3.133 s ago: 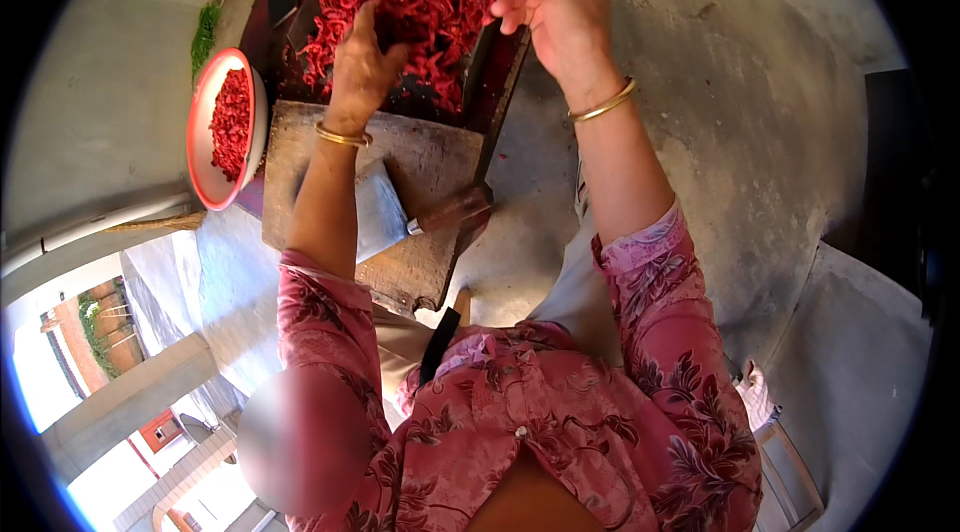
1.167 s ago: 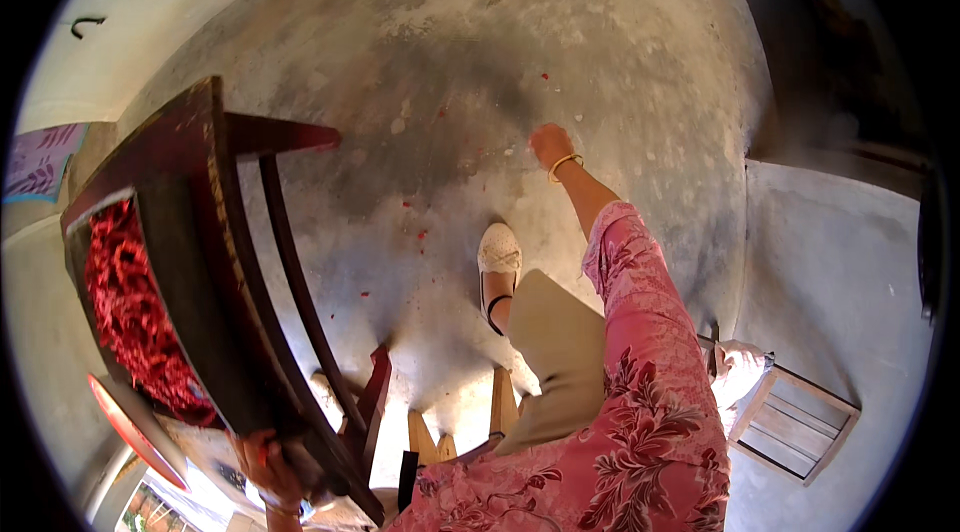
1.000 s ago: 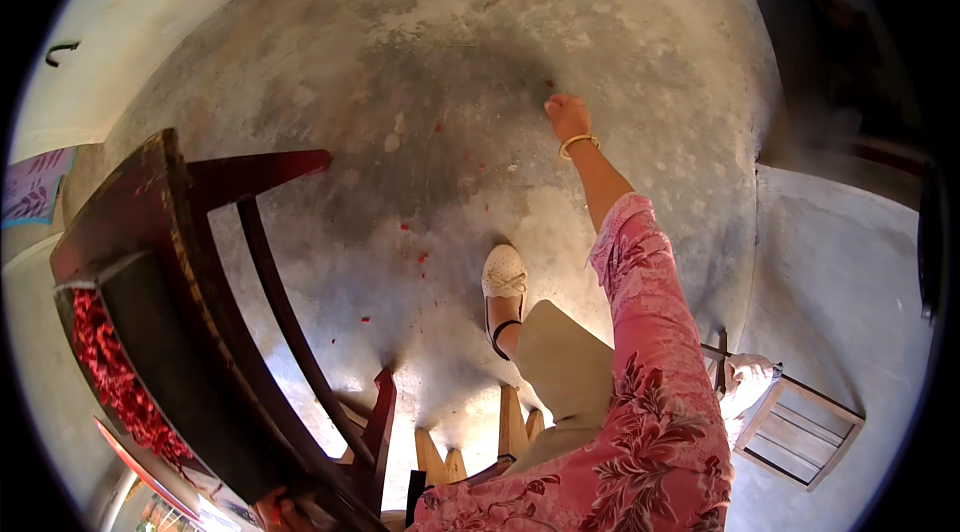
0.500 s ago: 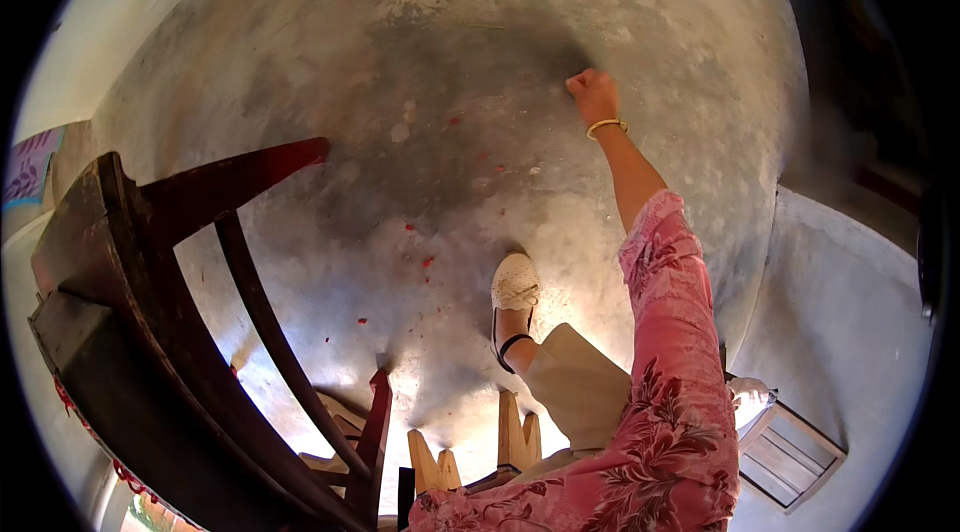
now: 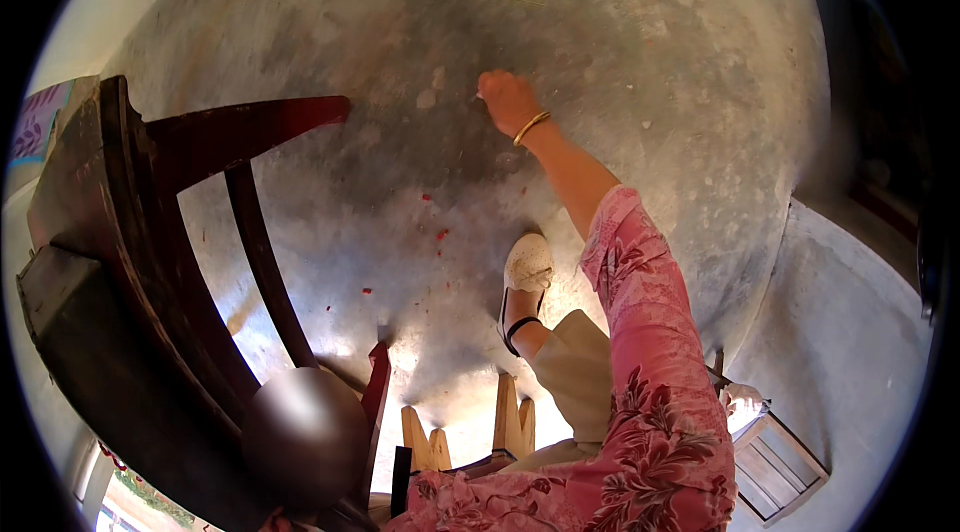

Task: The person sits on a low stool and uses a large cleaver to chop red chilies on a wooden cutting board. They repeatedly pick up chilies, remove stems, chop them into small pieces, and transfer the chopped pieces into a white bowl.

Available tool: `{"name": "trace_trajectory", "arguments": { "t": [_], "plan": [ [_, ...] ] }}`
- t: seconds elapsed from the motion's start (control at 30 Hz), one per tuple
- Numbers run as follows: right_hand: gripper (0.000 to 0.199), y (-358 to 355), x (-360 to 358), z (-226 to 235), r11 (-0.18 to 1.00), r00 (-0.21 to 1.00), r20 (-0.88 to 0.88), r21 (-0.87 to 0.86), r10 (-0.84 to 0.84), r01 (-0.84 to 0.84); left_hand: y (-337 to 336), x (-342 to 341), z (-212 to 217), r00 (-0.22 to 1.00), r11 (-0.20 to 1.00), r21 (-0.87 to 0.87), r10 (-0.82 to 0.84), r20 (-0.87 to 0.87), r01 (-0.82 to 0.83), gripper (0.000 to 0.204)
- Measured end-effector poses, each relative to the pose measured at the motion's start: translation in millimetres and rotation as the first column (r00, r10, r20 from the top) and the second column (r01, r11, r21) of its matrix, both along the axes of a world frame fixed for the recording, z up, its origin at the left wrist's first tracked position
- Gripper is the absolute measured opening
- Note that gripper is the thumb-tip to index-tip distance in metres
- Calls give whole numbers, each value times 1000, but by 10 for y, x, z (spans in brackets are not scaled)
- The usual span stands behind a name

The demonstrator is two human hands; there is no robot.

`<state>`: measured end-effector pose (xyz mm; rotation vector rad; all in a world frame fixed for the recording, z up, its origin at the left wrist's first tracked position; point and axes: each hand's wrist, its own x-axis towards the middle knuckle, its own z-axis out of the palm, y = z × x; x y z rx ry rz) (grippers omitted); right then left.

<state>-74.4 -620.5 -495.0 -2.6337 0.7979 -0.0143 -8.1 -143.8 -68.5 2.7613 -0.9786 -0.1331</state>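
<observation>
My right hand [image 5: 511,104] is closed just above the grey concrete floor [image 5: 640,62], knuckles up, fingertips to the left. A small pale spot shows at its fingertips, but what they hold, if anything, cannot be made out. The wrist wears a thin gold bangle [image 5: 531,128], and the arm is in a pink floral sleeve [image 5: 650,332]. Small red bits [image 5: 442,235] lie scattered on the floor between the hand and my body. Below the wrist stands my foot in a cream perforated shoe [image 5: 528,264] with a dark ankle strap. My left hand is out of view.
Dark red-brown wooden furniture [image 5: 240,137] with a long rail and legs fills the left side. A blurred, dark round shape [image 5: 305,437] sits over its lower end. Pale wooden legs [image 5: 507,412] rise at the bottom. A slatted wooden panel [image 5: 778,469] is by the right wall.
My right hand has moved left and stays closed. The view has shifted a little, and the blurred round shape has come in at the lower left.
</observation>
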Motion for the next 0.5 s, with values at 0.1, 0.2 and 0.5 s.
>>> {"name": "trace_trajectory", "arguments": {
  "t": [0.1, 0.2, 0.5],
  "plan": [
    [18, -61, -64, 276, 788, 968, -12, 578, -251, 212, 68, -23, 10, 1000, 1000, 29, 10, 8, -10, 36],
    [18, -140, -376, 318, 436, 879, -174, 815, -444, 382, 120, 20, -2, 1000, 999, 37, -4, 1, 4, 35],
    [21, 431, -571, 109, 988, 995, -38, 121, -94, 98, 256, 160, 12, 997, 994, 70, -82, -5, 82, 33]
  ]
}}
